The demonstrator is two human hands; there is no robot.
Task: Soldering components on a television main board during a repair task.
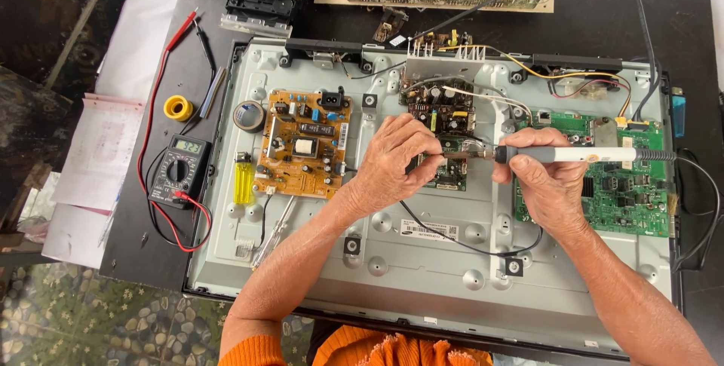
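My right hand (549, 185) grips a soldering iron (596, 155) with a white and grey handle, held level with its metal tip pointing left. The tip reaches a small green circuit board (451, 174) in the middle of an opened flat-screen panel's metal back (422, 260). My left hand (392, 162) rests curled on that small board, fingers pinched close to the iron's tip; whether it holds solder wire I cannot tell. The iron's black cord runs off to the right.
An orange power board (303, 143) sits left, a large green main board (626, 185) right. A yellow lighter (243, 181), tape roll (248, 116), multimeter (179, 168) with red and black leads, yellow solder spool (178, 107), papers and other boards at the far edge surround the panel.
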